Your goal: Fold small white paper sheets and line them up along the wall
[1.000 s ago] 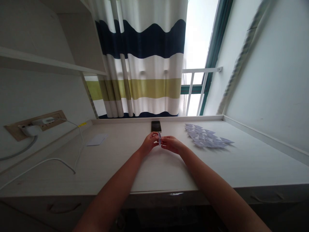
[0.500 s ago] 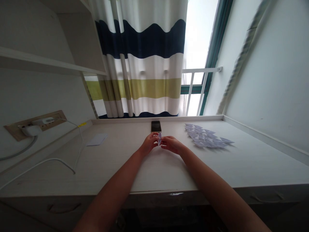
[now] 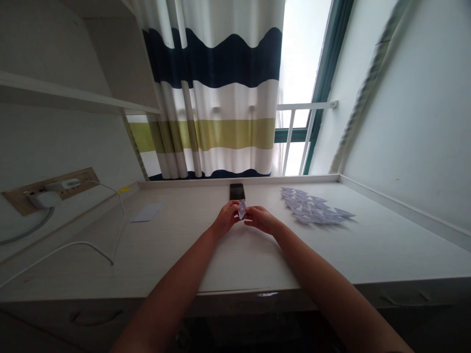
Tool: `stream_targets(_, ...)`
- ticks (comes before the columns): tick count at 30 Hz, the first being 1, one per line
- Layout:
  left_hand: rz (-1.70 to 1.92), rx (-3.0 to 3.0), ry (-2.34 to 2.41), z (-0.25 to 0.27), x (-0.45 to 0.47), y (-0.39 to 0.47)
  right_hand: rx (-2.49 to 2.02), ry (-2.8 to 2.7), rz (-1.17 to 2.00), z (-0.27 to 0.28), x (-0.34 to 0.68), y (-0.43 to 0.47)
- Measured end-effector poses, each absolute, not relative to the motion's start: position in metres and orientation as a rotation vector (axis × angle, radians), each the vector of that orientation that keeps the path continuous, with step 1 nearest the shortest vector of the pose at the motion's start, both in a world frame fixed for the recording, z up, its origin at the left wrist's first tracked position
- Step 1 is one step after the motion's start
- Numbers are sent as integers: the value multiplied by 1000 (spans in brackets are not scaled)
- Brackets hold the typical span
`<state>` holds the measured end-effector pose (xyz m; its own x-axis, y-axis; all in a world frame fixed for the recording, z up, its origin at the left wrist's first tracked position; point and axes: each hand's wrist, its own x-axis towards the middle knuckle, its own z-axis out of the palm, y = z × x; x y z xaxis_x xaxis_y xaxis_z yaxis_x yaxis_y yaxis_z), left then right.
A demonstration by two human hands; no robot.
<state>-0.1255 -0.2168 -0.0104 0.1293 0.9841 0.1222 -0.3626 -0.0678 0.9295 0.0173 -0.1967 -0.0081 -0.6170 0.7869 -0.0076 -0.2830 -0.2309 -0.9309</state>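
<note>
A small piece of folded white paper (image 3: pixel 242 209) is held upright just above the desk, between my two hands. My left hand (image 3: pixel 226 216) pinches it from the left side. From the right, the fingertips of my right hand (image 3: pixel 260 218) are closed on its other edge. Behind the hands a dark phone (image 3: pixel 237 191) lies flat on the desk. To the right sits a cluster of folded white paper pieces (image 3: pixel 314 207), pointed and overlapping. A stack of flat white paper (image 3: pixel 147 213) rests on the left.
The white desk (image 3: pixel 165 264) has a raised rim at its back and right. A white cable (image 3: pixel 119 220) runs from a wall socket (image 3: pixel 51 189) across the desk's left side. A striped curtain (image 3: pixel 217 132) hangs behind, and a shelf (image 3: pixel 77 98) juts out at upper left.
The folded paper has turned between my fingers and shows a wider, diamond-like face. My hands stay in nearly the same place.
</note>
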Motion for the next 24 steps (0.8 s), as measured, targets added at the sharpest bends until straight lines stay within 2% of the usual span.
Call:
stream_targets(9,1289,1084,820,0,-121,-211,-668,-1214,1906,1,20,-192)
stream_targets(24,1218,1123,832,50,-70,-151,-695,-1191,1785,41,70,-141)
